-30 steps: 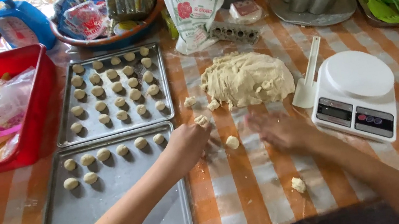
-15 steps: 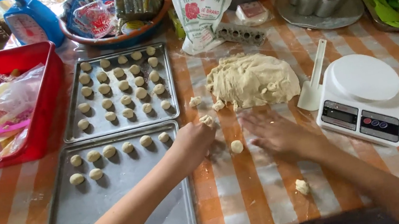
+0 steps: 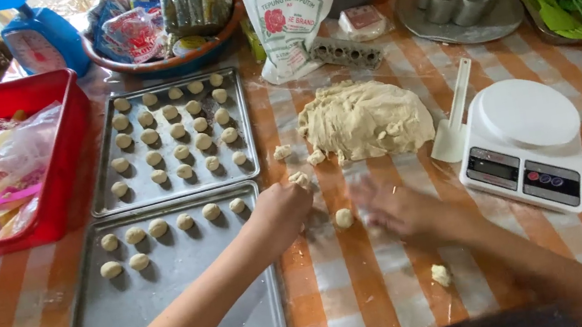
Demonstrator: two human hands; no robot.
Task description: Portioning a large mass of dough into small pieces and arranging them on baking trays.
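Striped tablecloth (image 3: 372,297), both hands (left (image 3: 279,211), right (image 3: 398,209)) flanking dough ball (image 3: 344,218), tray edge (image 3: 273,266) adjacent

Left hand (image 3: 284,210) and right hand (image 3: 403,210) showing bare. Both arms showing bare too, wearing no sleeves, rings or watch.

R hand (image 3: 398,209) blurs, seemingly sliding toward dough ball (image 3: 344,218).
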